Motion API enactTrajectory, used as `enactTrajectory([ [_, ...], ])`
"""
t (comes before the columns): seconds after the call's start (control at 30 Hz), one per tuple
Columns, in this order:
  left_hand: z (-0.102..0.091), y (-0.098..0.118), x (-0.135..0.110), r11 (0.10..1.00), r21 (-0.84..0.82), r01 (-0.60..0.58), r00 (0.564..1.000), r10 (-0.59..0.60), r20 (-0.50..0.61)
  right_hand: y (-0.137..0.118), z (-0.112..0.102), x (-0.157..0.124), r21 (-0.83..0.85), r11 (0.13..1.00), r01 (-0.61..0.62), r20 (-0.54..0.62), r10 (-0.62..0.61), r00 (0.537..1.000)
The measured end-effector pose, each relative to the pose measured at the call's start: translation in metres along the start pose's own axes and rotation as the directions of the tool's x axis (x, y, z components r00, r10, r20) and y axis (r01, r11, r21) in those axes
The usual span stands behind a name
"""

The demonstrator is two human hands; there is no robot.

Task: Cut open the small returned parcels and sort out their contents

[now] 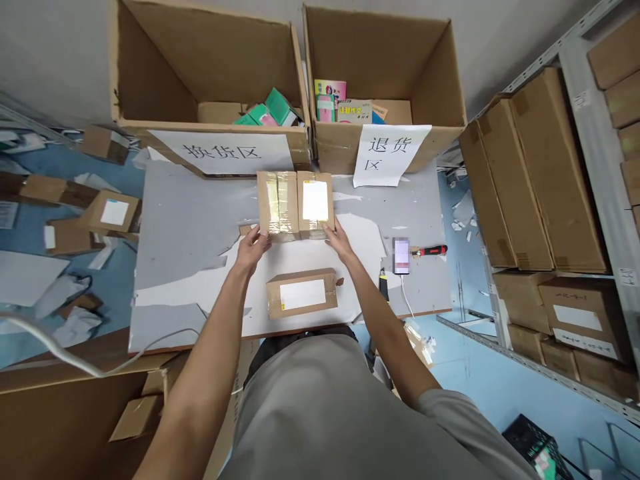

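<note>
Two small cardboard boxes stand side by side on the table (170,220), by the large open boxes. Clear tape runs over the left small box (278,207), and a white label lies on the right small box (315,203). My left hand (253,248) grips the near left corner of the left box, fingers bent against its side. At the near right corner of the other box, my right hand (340,241) grips with thumb and fingers. Closer to my body lies a third cardboard box (303,295) with a white label, touched by neither hand.
Two large open cartons with paper signs (225,152) hold green packs (280,107) and booklets (355,111). To the right lie a phone (401,256) on a cable, a red-handled tool (433,251) and a utility knife (383,285). Shelving with cartons (555,173) stands right; boxes and paper litter the floor left.
</note>
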State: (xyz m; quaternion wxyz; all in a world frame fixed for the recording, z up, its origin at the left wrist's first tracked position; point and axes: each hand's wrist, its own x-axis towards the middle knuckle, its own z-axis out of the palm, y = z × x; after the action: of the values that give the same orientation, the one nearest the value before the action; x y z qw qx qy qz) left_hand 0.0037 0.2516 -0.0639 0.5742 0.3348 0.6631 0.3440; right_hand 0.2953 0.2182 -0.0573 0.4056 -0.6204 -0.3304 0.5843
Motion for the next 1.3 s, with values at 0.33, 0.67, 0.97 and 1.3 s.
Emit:
enactTrajectory([
  [0.33,0.094,0.001,-0.015,0.998,-0.010,-0.068,0.990,0.068,0.123,-0.012,-0.089,-0.001,-0.115,0.990,0.080,-0.157,-0.098,0.983],
  [0.67,0.046,-0.035,-0.042,0.953,0.233,-0.192,0.981,0.195,0.012,0.060,-0.151,-0.071,-0.548,0.835,-0.054,-0.290,-0.129,0.948],
  [0.97,-0.041,-0.101,-0.142,0.971,0.232,-0.062,0.992,0.085,-0.091,0.132,-0.161,-0.179,-0.702,0.552,-0.451,-0.499,0.071,0.864],
  [1.3,-0.044,-0.099,-0.186,0.927,0.269,-0.261,0.964,0.240,0.111,0.085,-0.115,-0.156,-0.687,0.721,-0.097,-0.272,-0.132,0.953],
])
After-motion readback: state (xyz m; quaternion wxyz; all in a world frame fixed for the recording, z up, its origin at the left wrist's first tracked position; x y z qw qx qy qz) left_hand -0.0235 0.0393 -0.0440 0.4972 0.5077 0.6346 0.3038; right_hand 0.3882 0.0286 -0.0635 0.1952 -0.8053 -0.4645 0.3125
